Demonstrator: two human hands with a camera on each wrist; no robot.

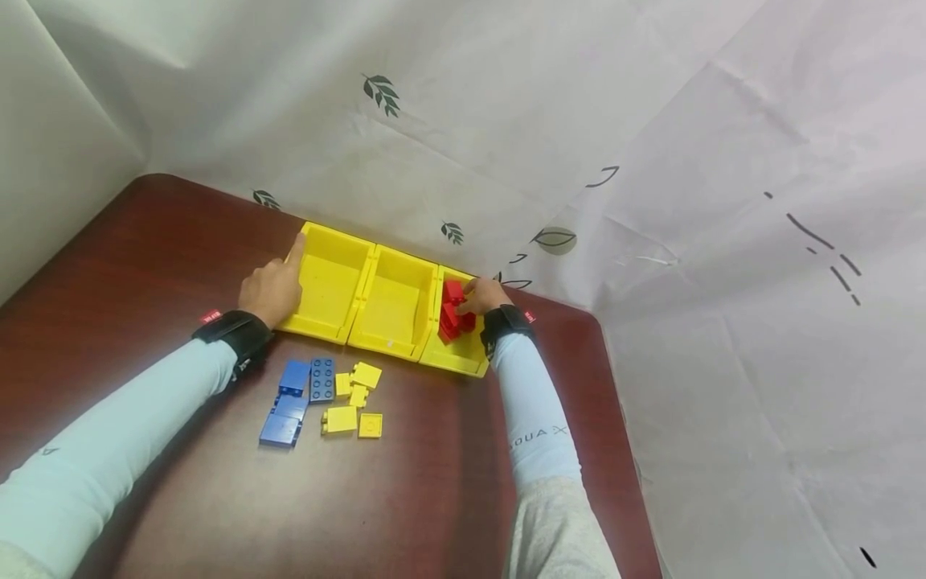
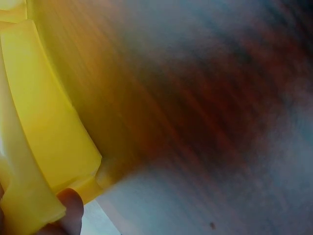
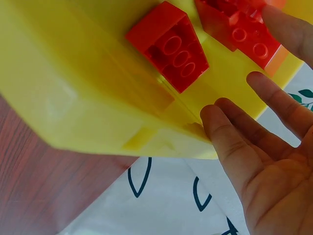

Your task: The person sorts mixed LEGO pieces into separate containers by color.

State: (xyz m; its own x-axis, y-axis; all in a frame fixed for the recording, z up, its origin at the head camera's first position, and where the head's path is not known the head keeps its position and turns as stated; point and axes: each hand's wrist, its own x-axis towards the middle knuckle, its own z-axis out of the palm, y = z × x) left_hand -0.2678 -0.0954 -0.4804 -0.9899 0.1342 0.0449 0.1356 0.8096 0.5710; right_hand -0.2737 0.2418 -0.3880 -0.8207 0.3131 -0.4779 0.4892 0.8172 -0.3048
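Red blocks (image 1: 448,320) crowding the right bin (image 1: 463,358)

They are lying jumbled; the right hand (image 1: 486,296) is reaching over them, fingers (image 3: 281,103) spread, pinching none. A brush of those fingers could be toppling a loose one. The left hand (image 1: 271,291) is touching the left bin (image 1: 329,281); whether it is gripping, I cannot quite tell. The middle bin (image 1: 391,305) is standing between. Blue blocks (image 1: 292,406) and yellow blocks (image 1: 342,419) are lying on the table (image 1: 405,498).

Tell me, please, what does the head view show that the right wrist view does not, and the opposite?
Only head: the left hand, blue blocks and loose yellow blocks. Only right wrist: the palm of the right hand and a red block's hollow underside. Both: that hand, red blocks in a yellow bin, the table and the patterned sheet.
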